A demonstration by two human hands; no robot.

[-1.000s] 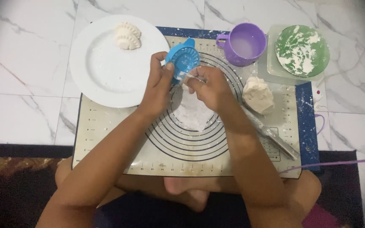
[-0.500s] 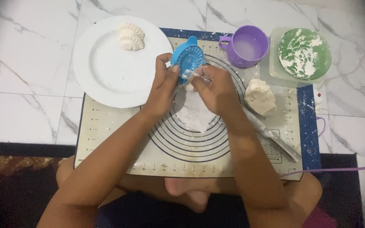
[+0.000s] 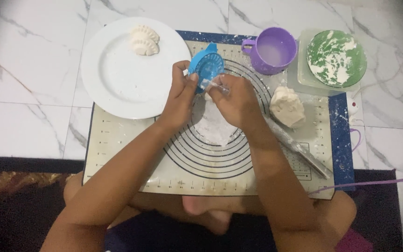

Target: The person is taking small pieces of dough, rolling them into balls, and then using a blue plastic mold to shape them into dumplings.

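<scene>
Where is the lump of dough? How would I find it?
Look at the baking mat with ring lines on the floor. Near its right side, below the purple cup, sits the dough lump. It is a plain cream blob, unlike the ridged dumplings on the white plate.

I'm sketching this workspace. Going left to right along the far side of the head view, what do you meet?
White plate with shaped dumplings → blue dumpling press held by the left hand → purple mug → green bowl.

Single head view, steep downward, close over baking mat (image 3: 117, 154)
</scene>
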